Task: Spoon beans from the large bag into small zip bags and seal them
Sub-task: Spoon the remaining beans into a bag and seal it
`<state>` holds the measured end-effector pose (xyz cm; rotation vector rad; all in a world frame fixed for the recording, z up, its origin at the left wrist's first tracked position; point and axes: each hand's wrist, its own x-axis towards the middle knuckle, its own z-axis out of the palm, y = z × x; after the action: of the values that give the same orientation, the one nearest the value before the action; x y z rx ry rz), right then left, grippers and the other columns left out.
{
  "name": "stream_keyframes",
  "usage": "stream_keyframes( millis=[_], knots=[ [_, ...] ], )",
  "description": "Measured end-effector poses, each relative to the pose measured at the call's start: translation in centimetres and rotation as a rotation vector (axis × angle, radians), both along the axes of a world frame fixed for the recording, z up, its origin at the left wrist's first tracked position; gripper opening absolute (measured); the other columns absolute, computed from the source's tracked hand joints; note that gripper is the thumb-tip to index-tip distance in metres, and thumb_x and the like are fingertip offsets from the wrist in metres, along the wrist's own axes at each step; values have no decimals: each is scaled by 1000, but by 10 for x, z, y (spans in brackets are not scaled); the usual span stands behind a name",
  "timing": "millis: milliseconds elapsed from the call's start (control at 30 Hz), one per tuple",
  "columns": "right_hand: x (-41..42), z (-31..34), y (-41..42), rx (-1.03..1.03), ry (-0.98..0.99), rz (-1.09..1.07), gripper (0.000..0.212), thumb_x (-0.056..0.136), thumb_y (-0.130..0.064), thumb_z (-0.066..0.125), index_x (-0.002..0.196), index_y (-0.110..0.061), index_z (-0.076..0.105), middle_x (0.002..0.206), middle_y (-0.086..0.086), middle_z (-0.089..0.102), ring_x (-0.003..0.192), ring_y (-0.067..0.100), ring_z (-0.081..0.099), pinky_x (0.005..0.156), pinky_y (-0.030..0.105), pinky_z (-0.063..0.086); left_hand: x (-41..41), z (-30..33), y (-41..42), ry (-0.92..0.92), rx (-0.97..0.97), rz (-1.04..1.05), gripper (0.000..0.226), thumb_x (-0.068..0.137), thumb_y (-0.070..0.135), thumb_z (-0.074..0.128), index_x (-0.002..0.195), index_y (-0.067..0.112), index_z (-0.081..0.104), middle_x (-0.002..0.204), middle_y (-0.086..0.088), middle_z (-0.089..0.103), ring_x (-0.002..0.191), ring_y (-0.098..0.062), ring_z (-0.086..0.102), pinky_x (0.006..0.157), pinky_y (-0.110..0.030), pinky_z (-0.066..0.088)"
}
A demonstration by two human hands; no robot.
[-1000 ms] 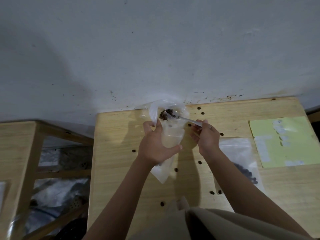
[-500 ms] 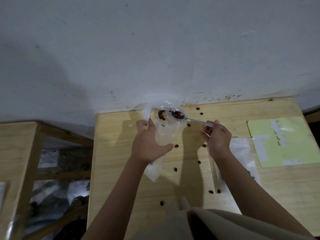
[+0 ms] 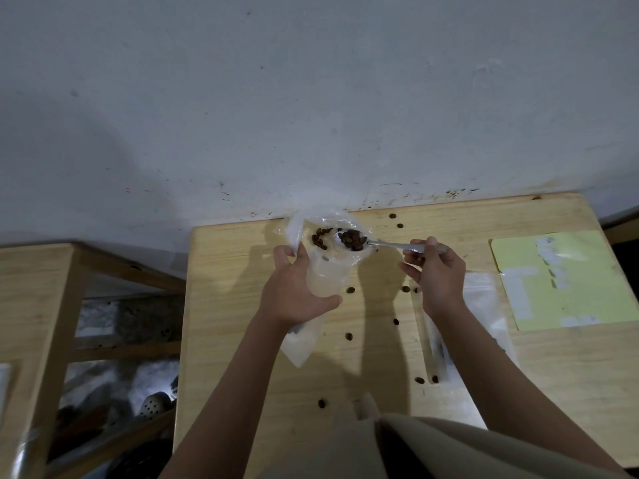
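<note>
A clear plastic bag [image 3: 325, 271] is gripped upright by the left hand [image 3: 297, 292] above a wooden table [image 3: 242, 305]. A spoon [image 3: 373, 242] heaped with dark beans [image 3: 352, 239] is pinched by the right hand [image 3: 437, 274] at the bag's open mouth.

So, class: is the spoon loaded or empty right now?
Loaded: dark beans heap in the spoon bowl, which the right hand holds level.
</note>
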<state>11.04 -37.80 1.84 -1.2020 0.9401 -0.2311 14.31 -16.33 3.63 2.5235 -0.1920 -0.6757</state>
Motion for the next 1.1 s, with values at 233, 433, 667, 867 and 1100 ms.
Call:
stream_keyframes(
  millis=[233,433,667,867,1100],
  knots=[
    [-10,23,5,-207,-99,265,28,99,-16,44,82,-8,65,74,7,63,65,9,63,67,29,59,0,-4,-2,-23,-15,-5,113,63,56,77,148,15,15,135,3,13,105,-18,53,83,-33,52],
    [-15,31,13,-521,-250,261,22,97,-20,46,89,-19,67,76,6,67,71,23,65,67,33,56,0,-3,-5,-37,-26,0,113,64,57,75,149,12,15,135,2,13,100,-18,55,76,-28,51],
    [2,14,22,-1083,-204,238,19,93,-7,50,88,1,66,68,10,61,56,17,52,51,18,38,-3,3,-12,-48,-43,1,105,65,56,76,144,11,24,130,1,16,98,-20,56,79,-35,53],
    [18,4,33,-1030,-11,245,29,96,-9,44,77,2,62,62,10,56,52,18,44,48,9,30,-4,5,-17,-59,-59,-3,96,64,57,75,137,12,32,127,5,15,93,-18,56,75,-34,54],
    [21,-21,30,-249,244,-27,32,98,-23,44,76,-13,65,77,12,69,73,27,68,72,44,59,-2,5,-16,-17,-88,10,100,65,54,77,141,12,29,125,5,16,93,-11,48,83,-30,50]
  ],
)
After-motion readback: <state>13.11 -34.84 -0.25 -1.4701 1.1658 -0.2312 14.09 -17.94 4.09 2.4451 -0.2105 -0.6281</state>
